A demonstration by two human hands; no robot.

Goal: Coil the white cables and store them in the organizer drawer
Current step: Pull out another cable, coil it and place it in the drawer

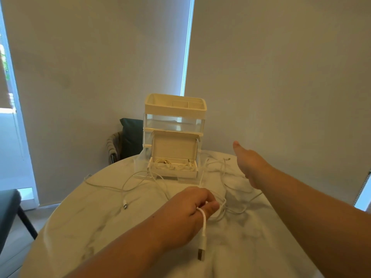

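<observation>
- Two hands show in the head view, my only camera. My left hand [187,212] is closed round a white cable [203,227] near the table's middle, its USB plug [201,254] dangling below the knuckles.
- My right hand [248,164] hangs flat and open above the table [80,217], gripping nothing.
- Loose cable [222,171] trails under that palm; another [124,187] sprawls to the left, apart from both hands.
- Behind stands the organizer [175,115], its lowest clear drawer [192,178] pulled out, holding an open white box [174,167] with coiled cables inside.
- I judge I am at the gathering step, with the coil barely begun.
- Next I would bring the right hand onto the slack and wrap it round the left.
</observation>
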